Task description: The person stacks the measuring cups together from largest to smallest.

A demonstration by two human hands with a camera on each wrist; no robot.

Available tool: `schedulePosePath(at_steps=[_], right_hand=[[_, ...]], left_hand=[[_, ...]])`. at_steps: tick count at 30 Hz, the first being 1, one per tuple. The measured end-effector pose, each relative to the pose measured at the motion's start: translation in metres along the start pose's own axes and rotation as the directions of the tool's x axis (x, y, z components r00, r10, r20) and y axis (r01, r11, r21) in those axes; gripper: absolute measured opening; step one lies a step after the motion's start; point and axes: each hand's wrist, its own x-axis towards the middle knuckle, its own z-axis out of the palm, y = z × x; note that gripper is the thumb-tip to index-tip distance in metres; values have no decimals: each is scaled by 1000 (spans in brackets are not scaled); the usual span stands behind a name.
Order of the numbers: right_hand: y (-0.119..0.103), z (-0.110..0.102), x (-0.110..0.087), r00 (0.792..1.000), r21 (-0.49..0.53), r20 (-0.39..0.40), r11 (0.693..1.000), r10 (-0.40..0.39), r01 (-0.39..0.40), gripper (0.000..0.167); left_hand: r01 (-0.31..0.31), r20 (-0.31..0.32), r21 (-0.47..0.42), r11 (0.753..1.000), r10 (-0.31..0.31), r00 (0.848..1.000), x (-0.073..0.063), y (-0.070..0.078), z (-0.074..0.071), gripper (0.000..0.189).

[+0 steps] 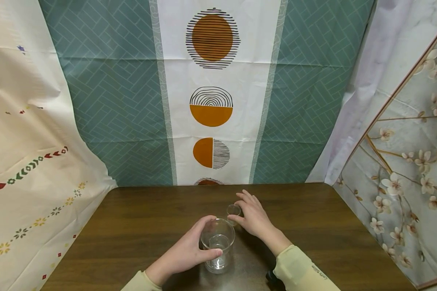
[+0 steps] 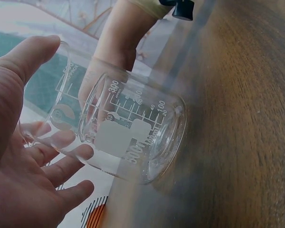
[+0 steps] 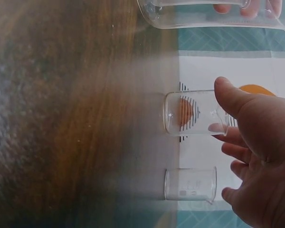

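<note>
My left hand (image 1: 189, 250) holds a large glass beaker (image 2: 133, 164) near its rim, thumb on one side and fingers on the other. White volume marks are printed on its wall. A smaller beaker (image 1: 218, 242) stands nested inside it. Just beyond and to the right, my right hand (image 1: 253, 216) pinches the rim of a small clear beaker (image 3: 173, 114) between thumb and index finger, its other fingers spread. Another small beaker (image 3: 190, 185) stands upright by the little finger in the right wrist view; the right hand covers that spot in the head view.
The brown wooden table (image 1: 142, 218) ends at a hanging green and white cloth (image 1: 124, 101) behind. Patterned cloths hang at the left and right sides. A black device (image 1: 273, 279) sits by the right sleeve.
</note>
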Motion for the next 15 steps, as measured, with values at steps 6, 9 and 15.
schedulePosePath(at_steps=[6,9,15], right_hand=[[0,2,-2,1000,-6,-16,1000,-23,23,44],[-1,2,-4,999,3,-37,999,-38,38,43],[-2,0,-8,996,40,-83,999,-20,23,42]], left_hand=[[11,4,0,1000,-11,1000,0,-1,0,81],[10,-2,14,1000,-10,1000,0,-2,1,82],[7,-17,48,999,-7,1000,-1,-1,1,84]])
